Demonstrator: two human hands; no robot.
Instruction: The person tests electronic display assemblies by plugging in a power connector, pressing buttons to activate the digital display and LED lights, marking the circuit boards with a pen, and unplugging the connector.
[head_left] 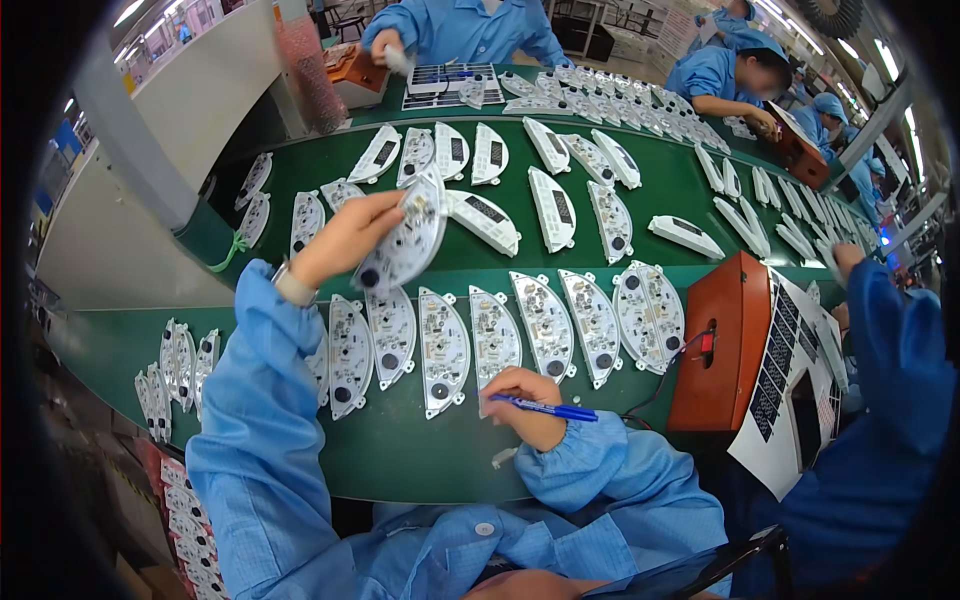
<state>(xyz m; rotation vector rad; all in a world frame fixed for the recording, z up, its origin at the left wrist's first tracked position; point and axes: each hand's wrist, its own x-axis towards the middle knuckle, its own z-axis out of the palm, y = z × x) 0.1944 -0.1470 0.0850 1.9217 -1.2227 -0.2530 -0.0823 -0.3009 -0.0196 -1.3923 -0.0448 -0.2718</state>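
My left hand (342, 238) is raised over the green bench, its fingers pinching the edge of a white half-moon circuit board (412, 238) with a round black part at its lower end. Between the fingers of my right hand (528, 408) lies a blue pen (555, 409), pointing right. Those fingertips are at the lower end of another half-moon board (495, 335) in the near row; whether they press on it I cannot tell. Similar boards stand on either side, among them a near-row board (443, 345) and a wider pair (650, 318) at the row's right end.
Half-moon units, some with black labels, cover the green conveyor (400, 215) beyond. An orange-brown box (712, 345) and label sheets (775, 375) are at the right. A small white scrap (503, 458) lies near me. Co-workers in blue sit across and at the right.
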